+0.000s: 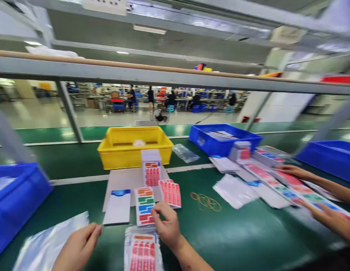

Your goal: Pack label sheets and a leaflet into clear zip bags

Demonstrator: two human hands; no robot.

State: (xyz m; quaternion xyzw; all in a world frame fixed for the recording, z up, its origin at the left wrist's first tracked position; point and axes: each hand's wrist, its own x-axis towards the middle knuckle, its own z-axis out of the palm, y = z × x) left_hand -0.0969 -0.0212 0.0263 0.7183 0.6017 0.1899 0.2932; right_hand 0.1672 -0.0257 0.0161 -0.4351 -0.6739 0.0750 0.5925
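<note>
Bagged sheet point(142, 253) — rubber bands point(211, 202); yellow bin point(124, 160)

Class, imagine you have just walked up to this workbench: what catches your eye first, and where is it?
The bright yellow bin would probably stand out first, towards the back of the green table, with a blue bin to its right. Next comes the colourful card nearer the camera, with the person's right hand at its edge. On the right, another person's hands are among more printed sheets.
</note>
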